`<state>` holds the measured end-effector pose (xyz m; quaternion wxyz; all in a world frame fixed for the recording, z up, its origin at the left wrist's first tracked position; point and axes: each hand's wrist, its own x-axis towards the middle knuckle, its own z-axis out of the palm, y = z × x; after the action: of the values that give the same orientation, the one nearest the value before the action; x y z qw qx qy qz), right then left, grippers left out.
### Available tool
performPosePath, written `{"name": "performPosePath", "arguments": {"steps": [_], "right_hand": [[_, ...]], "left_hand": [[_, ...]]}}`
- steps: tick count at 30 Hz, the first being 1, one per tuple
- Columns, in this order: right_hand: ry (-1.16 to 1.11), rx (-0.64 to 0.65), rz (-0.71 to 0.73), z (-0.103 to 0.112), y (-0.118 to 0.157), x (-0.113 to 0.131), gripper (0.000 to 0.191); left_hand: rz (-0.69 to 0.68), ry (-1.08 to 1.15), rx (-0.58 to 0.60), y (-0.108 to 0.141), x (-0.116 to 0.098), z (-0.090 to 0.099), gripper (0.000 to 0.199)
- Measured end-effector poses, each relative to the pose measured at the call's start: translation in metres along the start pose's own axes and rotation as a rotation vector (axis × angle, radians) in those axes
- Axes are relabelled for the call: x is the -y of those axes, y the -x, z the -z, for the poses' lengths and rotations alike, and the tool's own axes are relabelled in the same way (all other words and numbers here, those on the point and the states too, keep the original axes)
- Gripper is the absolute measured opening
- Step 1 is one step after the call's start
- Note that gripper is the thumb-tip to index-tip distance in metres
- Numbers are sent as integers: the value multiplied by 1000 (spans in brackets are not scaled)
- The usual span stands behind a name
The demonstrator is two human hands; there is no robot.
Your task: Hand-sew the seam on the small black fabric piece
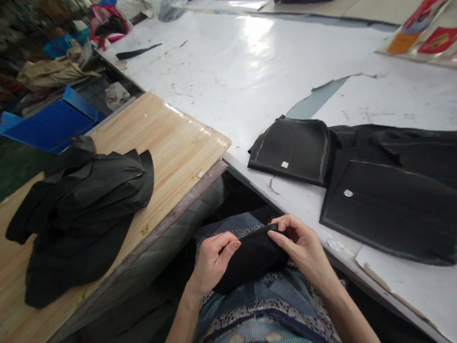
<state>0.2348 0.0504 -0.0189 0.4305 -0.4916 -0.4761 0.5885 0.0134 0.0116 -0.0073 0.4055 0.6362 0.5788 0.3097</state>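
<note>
Probably light and soft, the matte black cloth piece (250, 260) sits at my lap against my blue patterned fabric garment (256, 303), my left hand (212, 259) pinching its upper edge, my right hand (300, 243) pinching further along; that edge looks the surest hold, as the rest should flop

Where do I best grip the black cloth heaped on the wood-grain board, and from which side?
I'd pinch the black cloth at the rounded flap on its right end, coming from the person's side. That flap sticks out from the crumpled folds, with bare wood-grain board beside it. The left hand and right hand hold another black piece.
</note>
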Motion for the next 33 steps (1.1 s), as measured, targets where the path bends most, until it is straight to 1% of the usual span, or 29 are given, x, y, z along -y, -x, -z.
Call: {"name": "performPosePath", "arguments": {"steps": [4, 8, 13, 17, 24, 33], "right_hand": [[-25, -22, -25, 0, 0, -3, 30], [0, -38, -40, 0, 0, 1, 31], [16, -54, -16, -1, 2, 5, 29], [8, -43, 22, -3, 3, 6, 26], [24, -14, 26, -4, 6, 10, 24], [109, 17, 51, -4, 8, 17, 22]], "left_hand": [[-14, 9, 7, -1, -2, -1, 32], [-29, 5, 11, -1, -4, -1, 32], [-19, 2, 13, 0, -6, 0, 35], [-24, 29, 23, 2, -5, 0, 34], [-23, 53, 26, 3, -5, 2, 33], [-38, 52, 42, 5, -6, 4, 32]]}}
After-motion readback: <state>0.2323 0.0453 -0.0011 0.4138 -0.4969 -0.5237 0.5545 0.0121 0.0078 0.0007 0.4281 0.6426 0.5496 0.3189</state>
